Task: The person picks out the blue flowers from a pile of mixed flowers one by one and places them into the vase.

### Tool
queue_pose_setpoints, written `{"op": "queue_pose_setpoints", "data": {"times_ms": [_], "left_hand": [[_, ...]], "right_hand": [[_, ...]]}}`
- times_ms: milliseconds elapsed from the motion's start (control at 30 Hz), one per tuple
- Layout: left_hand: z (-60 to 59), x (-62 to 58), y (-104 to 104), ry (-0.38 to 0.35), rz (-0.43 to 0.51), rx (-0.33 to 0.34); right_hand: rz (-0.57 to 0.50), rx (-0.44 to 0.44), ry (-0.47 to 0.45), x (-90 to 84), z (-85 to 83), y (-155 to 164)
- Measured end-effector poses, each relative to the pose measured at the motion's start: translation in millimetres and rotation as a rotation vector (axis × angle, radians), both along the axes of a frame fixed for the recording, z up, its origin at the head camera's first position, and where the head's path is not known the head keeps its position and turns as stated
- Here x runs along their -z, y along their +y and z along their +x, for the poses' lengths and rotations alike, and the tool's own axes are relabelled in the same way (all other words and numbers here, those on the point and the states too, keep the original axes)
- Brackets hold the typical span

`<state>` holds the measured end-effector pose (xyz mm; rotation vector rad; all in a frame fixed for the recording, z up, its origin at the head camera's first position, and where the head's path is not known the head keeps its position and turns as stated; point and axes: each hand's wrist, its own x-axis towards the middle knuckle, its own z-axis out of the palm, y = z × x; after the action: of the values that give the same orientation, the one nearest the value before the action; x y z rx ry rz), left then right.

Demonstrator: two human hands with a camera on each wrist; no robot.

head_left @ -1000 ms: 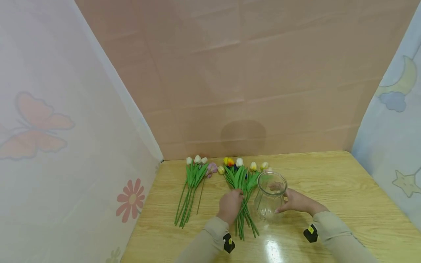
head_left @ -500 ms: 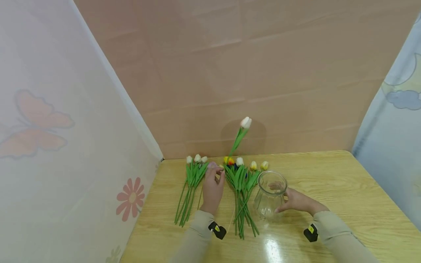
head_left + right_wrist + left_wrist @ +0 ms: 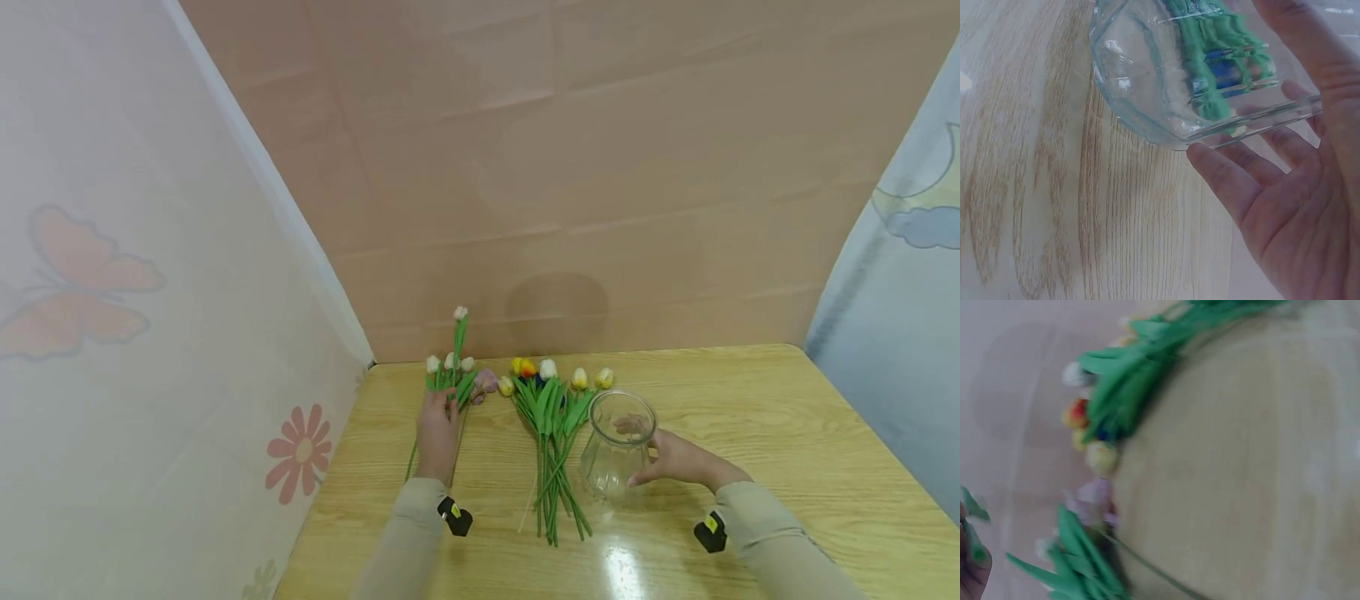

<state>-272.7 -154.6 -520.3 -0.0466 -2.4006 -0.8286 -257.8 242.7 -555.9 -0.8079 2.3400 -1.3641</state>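
My left hand [image 3: 438, 437] pinches a pale pink-white tulip [image 3: 461, 314] upright over a bunch of white tulips [image 3: 432, 365] at the left of the table. In the left wrist view only a bit of the hand [image 3: 972, 576] shows at the left edge, with green of the tulip at its fingers. My right hand [image 3: 678, 458] grips the side of a clear glass vase [image 3: 617, 407], which stands upright. In the right wrist view its fingers curve around the glass [image 3: 1141, 125]. A mixed bunch of tulips [image 3: 551, 408] lies just left of the vase.
A purple flower [image 3: 486, 381] lies between the two bunches, near a yellow tulip [image 3: 506, 386]. The wooden table [image 3: 757, 400] meets a brown backdrop [image 3: 465, 208] behind, with a printed white sheet [image 3: 187, 333] along the left side.
My left hand has lifted the pale tulip out of the mixed bunch and carried it left to the white tulips. The right hand and the vase have stayed in place.
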Motion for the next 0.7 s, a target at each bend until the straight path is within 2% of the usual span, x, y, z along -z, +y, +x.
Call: {"op": "queue_pose_setpoints", "data": {"times_ms": [167,400,567,700], "left_hand": [[8.8,26.3,-1.7,-0.085,-0.115,0.012],[12.2,53.8,-3.0,-0.107,-0.229,0.048],[15.0,59.0,-3.6,-0.095,-0.3,0.047],[18.4,59.0,-3.6,-0.118,-0.355,0.031]], "right_hand": [[-0.002,-0.004,0.002,-0.7,0.2,-0.2],[0.004,0.002,-0.007,-2.2,0.9,-0.9],[0.011,0.003,0.0,-3.1,1.6,-0.7],[0.014,0.002,0.0,-2.7,1.9,-0.1]]}}
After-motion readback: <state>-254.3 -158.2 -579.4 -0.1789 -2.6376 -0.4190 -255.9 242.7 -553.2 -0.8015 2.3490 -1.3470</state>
